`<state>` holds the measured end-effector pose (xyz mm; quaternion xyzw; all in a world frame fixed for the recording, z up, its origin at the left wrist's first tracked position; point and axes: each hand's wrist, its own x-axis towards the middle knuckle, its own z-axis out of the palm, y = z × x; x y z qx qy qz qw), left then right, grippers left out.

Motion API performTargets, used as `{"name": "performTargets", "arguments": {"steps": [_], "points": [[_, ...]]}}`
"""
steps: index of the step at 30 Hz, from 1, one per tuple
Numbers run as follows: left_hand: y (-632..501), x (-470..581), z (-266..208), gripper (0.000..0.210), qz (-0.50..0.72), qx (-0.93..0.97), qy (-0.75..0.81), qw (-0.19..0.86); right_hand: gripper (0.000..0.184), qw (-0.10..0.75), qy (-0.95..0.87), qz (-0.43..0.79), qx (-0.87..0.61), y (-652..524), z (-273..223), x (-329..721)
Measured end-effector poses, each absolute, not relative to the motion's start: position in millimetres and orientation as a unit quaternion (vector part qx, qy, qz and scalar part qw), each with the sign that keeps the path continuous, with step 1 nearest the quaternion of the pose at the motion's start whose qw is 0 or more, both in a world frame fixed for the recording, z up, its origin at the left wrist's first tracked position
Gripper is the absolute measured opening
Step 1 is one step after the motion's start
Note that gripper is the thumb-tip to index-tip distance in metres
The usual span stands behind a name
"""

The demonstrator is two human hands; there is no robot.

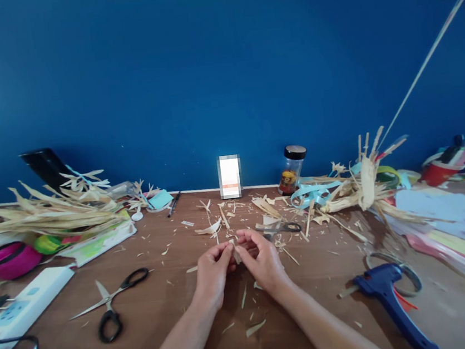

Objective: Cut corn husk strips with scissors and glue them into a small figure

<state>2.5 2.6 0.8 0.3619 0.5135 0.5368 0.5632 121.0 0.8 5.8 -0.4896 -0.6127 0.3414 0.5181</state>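
Note:
My left hand [213, 270] and my right hand [264, 261] meet over the middle of the brown table. Between their fingertips is a small pale piece of dried corn husk [236, 255], partly hidden by the fingers. Both hands pinch it. Just beyond my right hand lies a second pair of scissors [292, 227], partly covered by that hand. Husk scraps [266, 207] are scattered around and beyond the hands. To the left, black-handled scissors [108, 300] rest with their blades apart.
A blue glue gun [391, 296] lies at right beside a roll of tape [412, 280]. A white power strip [29, 309] sits at left. Husk bundles [64, 213] are at the back left and right. A jar [293, 170] and a lit, blurred screen [230, 176] stand by the blue wall.

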Motion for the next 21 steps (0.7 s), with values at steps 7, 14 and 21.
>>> {"name": "performTargets", "arguments": {"steps": [7,14,21], "points": [[3.2,1.1,-2.8,0.035,0.518,0.393,0.504,0.568,0.021,0.502,-0.669,0.28,-0.47,1.1,6.1,124.0],[3.1,1.0,-2.0,0.037,0.518,0.383,0.507,0.572,0.024,0.507,-0.656,0.294,-0.475,0.2,5.4,122.3],[4.0,2.0,0.0,0.034,0.534,0.357,0.507,0.574,0.027,0.509,-0.617,0.36,-0.481,2.3,3.1,122.7]]}}
